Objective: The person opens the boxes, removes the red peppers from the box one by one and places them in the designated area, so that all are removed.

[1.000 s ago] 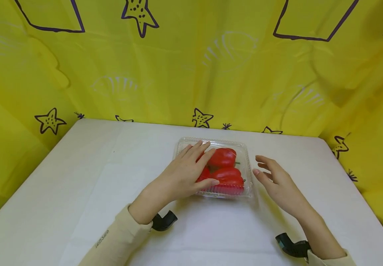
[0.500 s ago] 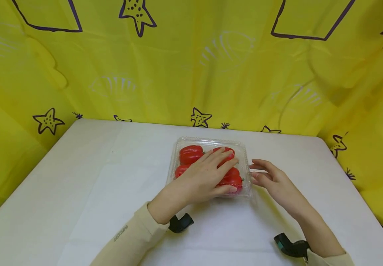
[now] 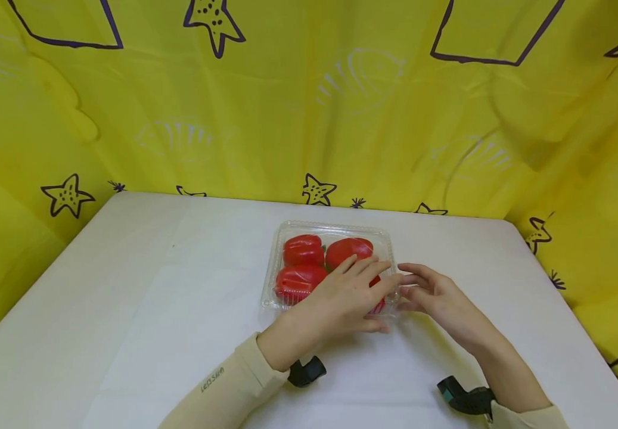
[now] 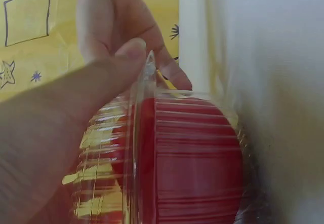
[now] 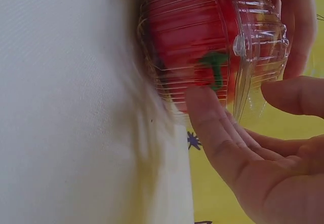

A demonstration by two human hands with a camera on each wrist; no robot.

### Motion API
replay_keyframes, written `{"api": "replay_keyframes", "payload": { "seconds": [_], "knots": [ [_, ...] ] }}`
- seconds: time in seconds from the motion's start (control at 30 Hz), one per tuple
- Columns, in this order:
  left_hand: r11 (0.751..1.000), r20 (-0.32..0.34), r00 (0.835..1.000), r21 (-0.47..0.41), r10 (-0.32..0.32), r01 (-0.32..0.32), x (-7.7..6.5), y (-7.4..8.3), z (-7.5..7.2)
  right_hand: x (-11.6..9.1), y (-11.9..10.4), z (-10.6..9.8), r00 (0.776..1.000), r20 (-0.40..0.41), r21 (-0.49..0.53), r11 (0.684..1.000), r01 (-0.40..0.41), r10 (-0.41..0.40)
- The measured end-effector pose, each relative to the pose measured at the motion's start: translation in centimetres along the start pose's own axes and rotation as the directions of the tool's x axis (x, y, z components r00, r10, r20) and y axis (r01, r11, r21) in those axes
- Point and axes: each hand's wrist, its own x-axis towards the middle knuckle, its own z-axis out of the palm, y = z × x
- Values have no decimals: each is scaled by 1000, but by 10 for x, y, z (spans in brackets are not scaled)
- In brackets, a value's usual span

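A clear plastic clamshell box point(image 3: 270, 301) with its lid down stands on the table, several red bell peppers point(image 3: 302, 250) inside. My left hand point(image 3: 335, 301) lies over the lid's front right part, fingers extended and covering one pepper. In the left wrist view, the left thumb point(image 4: 114, 74) is at the rim near a corner. My right hand point(image 3: 443, 301) is at the box's right side. Its fingertips reach the ribbed side wall in the right wrist view, by a pepper's green stem point(image 5: 215, 67), while the thumb point(image 5: 293, 95) stands apart from the rim.
The white table point(image 3: 180, 286) runs up to a yellow curtain point(image 3: 266, 119) with star and fish drawings at the back and sides. A black wrist camera point(image 3: 307, 370) hangs at the left wrist, another black camera point(image 3: 465, 396) at the right.
My left hand has slid rightward across the lid to the front right corner, uncovering the left peppers. My right hand has come in slightly leftward to the box's side.
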Motion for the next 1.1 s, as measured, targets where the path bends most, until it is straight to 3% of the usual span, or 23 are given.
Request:
{"api": "replay_keyframes", "payload": {
  "seconds": [0.2, 0.4, 0.57, 0.63, 0.77, 0.87, 1.1],
  "knots": [
    [1000, -25, 1000, 7, 1, 0, 0, 5, 1, 1, 4, 1, 1000, 7, 18, 1000, -7, 7],
    [999, -45, 999, 21, 30, -29, -1, 6, -1, 3, 9, -2, 997, 74, 182, 983, -34, 21],
    [1000, -24, 1000, 4, 20, -20, -1, 7, -1, 4, 17, -7, 983, 180, 329, 944, -29, -33],
    [1000, -22, 1000, -5, 17, -17, -1, 8, 0, 4, 20, -10, 967, 238, 407, 913, -16, -89],
    [998, -81, 995, -9, 55, -56, -1, 10, 2, 5, 26, -14, 931, 322, 525, 851, -23, -173],
    [996, -115, 989, 5, 92, -92, -2, 11, 3, 5, 27, -15, 925, 336, 546, 837, -41, -174],
    [992, -56, 992, 66, 115, -111, -3, 15, 4, 6, 31, -17, 933, 339, 533, 842, -81, -124]
  ]
}}
